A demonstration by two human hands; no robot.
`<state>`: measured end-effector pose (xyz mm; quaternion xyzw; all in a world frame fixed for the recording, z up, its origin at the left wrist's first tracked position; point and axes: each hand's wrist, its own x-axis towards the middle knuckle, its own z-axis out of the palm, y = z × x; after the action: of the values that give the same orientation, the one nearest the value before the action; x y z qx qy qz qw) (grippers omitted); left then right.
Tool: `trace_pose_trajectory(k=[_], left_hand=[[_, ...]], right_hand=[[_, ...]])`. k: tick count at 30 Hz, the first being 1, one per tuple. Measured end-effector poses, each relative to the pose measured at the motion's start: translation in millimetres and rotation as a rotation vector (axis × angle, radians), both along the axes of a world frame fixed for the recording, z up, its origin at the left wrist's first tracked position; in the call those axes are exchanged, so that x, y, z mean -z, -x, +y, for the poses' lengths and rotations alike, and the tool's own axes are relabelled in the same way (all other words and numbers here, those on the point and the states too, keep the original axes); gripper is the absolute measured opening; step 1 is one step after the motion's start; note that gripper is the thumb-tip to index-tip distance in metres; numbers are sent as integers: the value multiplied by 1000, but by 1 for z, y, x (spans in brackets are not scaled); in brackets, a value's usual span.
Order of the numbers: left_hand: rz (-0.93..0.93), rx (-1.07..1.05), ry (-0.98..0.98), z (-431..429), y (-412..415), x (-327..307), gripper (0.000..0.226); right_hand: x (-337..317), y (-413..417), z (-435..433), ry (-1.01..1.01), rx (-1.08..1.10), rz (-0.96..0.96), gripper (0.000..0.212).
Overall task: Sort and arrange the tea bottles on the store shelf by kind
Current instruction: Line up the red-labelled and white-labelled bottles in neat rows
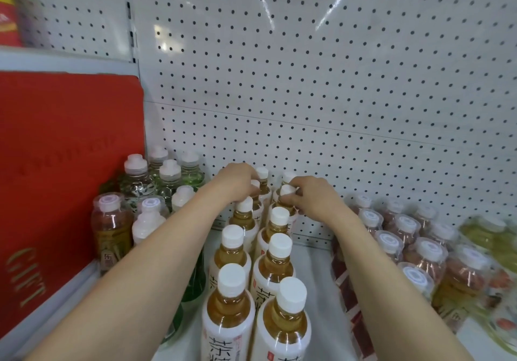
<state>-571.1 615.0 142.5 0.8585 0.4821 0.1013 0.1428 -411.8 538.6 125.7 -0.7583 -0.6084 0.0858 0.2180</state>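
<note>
Two rows of white-labelled amber tea bottles (229, 304) with white caps run from the front to the pegboard back. My left hand (237, 181) grips the neck of a bottle (244, 215) far back in the left row. My right hand (310, 195) is closed around the cap and neck of a bottle (287, 191) far back in the right row. Green bottles (170, 176) stand at the left, with an amber one (110, 229) and a milky one (147, 220) before them. Red-labelled bottles (419, 251) fill the right.
A big red box (61, 164) with gold letters stands at the far left. The white pegboard wall (307, 80) closes the back. A strip of bare white shelf (316, 276) shows between the amber rows and the red-labelled bottles. Yellow-green bottles (492, 237) sit far right.
</note>
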Motion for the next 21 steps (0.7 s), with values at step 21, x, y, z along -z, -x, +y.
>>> trace_pose_trajectory(k=[21], left_hand=[[-272,51,-20,-51,45,15,41]], right_hand=[[7,32,-53,-128,-70,-119,27]])
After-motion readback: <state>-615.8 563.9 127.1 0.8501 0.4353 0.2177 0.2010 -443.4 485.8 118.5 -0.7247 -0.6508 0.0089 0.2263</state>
